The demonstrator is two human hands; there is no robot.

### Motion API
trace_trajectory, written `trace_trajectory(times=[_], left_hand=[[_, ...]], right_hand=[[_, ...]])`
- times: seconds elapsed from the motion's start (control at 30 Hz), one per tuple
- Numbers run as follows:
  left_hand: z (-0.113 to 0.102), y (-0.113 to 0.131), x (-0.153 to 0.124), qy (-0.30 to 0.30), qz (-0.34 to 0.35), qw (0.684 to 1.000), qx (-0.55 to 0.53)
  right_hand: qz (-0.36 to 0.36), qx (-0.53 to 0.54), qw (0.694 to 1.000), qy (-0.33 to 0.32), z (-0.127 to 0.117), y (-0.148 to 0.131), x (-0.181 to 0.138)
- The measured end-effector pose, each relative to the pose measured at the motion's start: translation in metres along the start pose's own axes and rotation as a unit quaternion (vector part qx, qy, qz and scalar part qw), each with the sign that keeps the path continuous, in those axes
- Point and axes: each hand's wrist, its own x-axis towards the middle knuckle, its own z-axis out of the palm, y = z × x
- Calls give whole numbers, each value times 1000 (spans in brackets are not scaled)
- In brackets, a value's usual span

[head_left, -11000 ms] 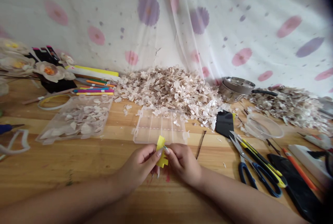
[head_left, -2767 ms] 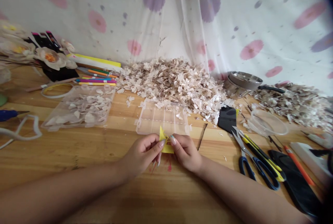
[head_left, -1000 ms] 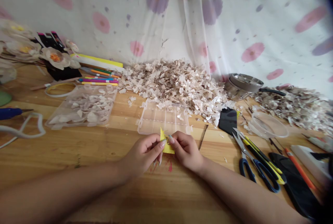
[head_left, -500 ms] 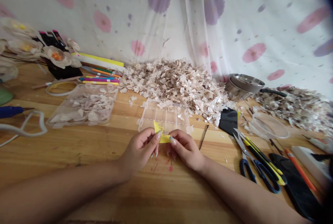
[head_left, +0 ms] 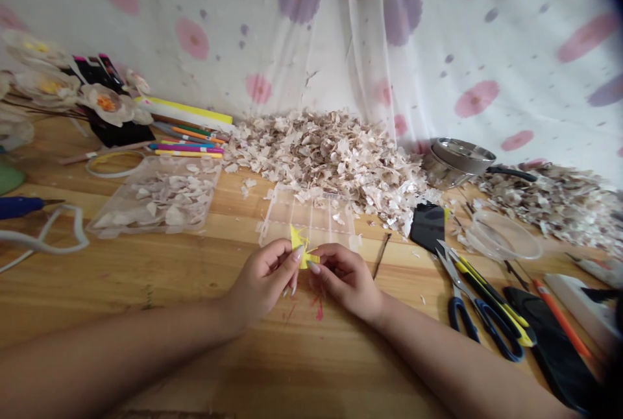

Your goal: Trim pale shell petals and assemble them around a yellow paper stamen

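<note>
A small piece of yellow crepe-like paper (head_left: 296, 238) with thin fringe-like strands is pinched between my two hands over the wooden table. My left hand (head_left: 265, 277) is closed, thumb and index finger gripping the paper's left part, where one end sticks up in a point. My right hand (head_left: 353, 281) is closed too, its thumb pressing the right end against the curled fingers. The remaining fingertips of that hand are mostly hidden. Just beyond both hands lies a clear divided plastic tray (head_left: 277, 215).
Behind rises a heap of pale petal-like flakes (head_left: 326, 153). Left are an open box of flakes (head_left: 111, 219), pens (head_left: 187, 148) and a blue-handled tool (head_left: 22, 208). Scissors (head_left: 457, 286), a yellow-black cutter (head_left: 494, 296) and a metal pan (head_left: 462, 154) lie right.
My right thumb and fingers have shifted a little left, closer to my left hand. The yellow paper is bunched more, and its fringe strands stand out differently.
</note>
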Motion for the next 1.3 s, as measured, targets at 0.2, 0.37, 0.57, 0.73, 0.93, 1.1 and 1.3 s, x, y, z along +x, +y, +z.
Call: trace_trajectory(times=[0.2,0.37,0.57,0.73,0.93,1.1,1.3], left_hand=[[0,-1,0,-9,-3,1000,-1],[1,0,-1,-11,-1,1000,-3],[0,0,0,-16,-5,1000,-2],[0,0,0,-13,-6,1000,2],[0,0,0,-11,-6,1000,-1],[0,0,-1,-10,-4,1000,-4],[0,0,0,-17,-9,1000,-5]], right_hand=[[-58,-143,988,21,-4,1,2],[-100,-206,973,26,-7,-4,4],[-131,-238,962,28,-8,-7,4],[-127,-237,963,31,-8,-7,3],[-125,-236,964,19,-8,-8,3],[-98,-229,968,0,-8,-9,4],[-77,-201,976,-27,-7,-10,6]])
